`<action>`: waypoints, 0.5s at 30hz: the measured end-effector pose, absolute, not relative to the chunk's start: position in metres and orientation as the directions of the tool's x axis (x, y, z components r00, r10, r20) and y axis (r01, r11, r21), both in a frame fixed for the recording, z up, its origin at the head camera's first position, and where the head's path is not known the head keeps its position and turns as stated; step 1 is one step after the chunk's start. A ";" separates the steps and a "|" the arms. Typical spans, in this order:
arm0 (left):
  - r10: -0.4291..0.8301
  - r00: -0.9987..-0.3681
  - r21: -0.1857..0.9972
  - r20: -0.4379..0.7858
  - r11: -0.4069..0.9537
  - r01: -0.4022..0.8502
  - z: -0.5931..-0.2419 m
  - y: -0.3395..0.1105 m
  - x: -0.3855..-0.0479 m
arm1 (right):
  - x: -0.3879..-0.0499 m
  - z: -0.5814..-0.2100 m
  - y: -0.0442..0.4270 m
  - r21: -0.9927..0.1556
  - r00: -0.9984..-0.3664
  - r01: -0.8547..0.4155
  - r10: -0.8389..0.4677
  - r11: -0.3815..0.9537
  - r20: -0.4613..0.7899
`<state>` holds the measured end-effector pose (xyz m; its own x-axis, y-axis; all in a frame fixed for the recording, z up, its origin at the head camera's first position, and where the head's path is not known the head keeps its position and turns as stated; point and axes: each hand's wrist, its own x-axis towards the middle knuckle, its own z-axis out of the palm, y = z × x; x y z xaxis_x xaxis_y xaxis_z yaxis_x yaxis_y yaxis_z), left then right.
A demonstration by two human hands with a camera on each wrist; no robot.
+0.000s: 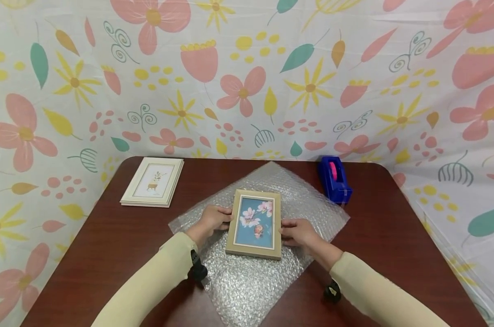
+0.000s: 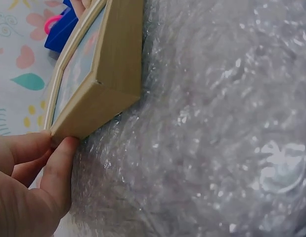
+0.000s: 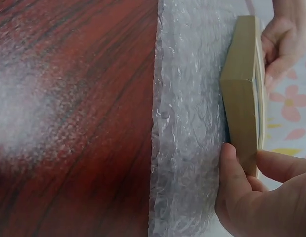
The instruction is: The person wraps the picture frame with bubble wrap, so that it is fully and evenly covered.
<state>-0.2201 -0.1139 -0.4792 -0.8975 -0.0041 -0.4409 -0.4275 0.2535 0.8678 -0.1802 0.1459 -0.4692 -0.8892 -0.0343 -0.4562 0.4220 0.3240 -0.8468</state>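
Note:
A gold-edged picture frame (image 1: 254, 225) with white blossoms on blue lies face up over a sheet of bubble wrap (image 1: 251, 281). My left hand (image 1: 215, 219) grips its left edge, and my right hand (image 1: 300, 232) grips the right edge. In the left wrist view, the left thumb and fingers (image 2: 59, 168) pinch the side of the picture frame (image 2: 106, 74). The right wrist view has the right hand (image 3: 264, 190) pinching the opposite side of the picture frame (image 3: 239, 94). Whether the frame's underside touches the wrap everywhere is hidden.
A stack of cream picture frames (image 1: 152, 182) sits at the back left of the dark wooden table (image 1: 120, 254). At the back right stands a blue tape dispenser (image 1: 335, 180) with a pink core. A floral cloth (image 1: 242, 91) hangs behind the table.

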 end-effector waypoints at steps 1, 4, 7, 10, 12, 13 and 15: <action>-0.004 -0.898 0.868 -0.440 0.254 -0.426 -0.479 -0.114 -0.220 | -0.180 -0.469 0.146 -0.848 -0.890 0.418 -0.040 0.326 -0.455; -0.005 -0.900 0.871 -0.435 0.252 -0.422 -0.481 -0.115 -0.220 | -0.180 -0.470 0.147 -0.848 -0.892 0.416 -0.035 0.329 -0.451; -0.008 -0.908 0.880 -0.418 0.245 -0.407 -0.482 -0.115 -0.219 | -0.179 -0.470 0.146 -0.849 -0.894 0.414 -0.030 0.329 -0.447; -0.004 -0.916 0.888 -0.401 0.244 -0.389 -0.482 -0.114 -0.217 | -0.179 -0.471 0.145 -0.847 -0.894 0.417 -0.022 0.331 -0.448; 0.005 -0.922 0.893 -0.388 0.250 -0.374 -0.482 -0.113 -0.216 | -0.179 -0.471 0.145 -0.845 -0.894 0.416 -0.020 0.337 -0.448; 0.010 -0.925 0.896 -0.379 0.252 -0.365 -0.482 -0.113 -0.215 | -0.179 -0.471 0.145 -0.843 -0.894 0.413 -0.024 0.345 -0.447; 0.019 -0.933 0.903 -0.360 0.260 -0.343 -0.483 -0.113 -0.214 | -0.179 -0.472 0.145 -0.841 -0.895 0.406 -0.032 0.358 -0.446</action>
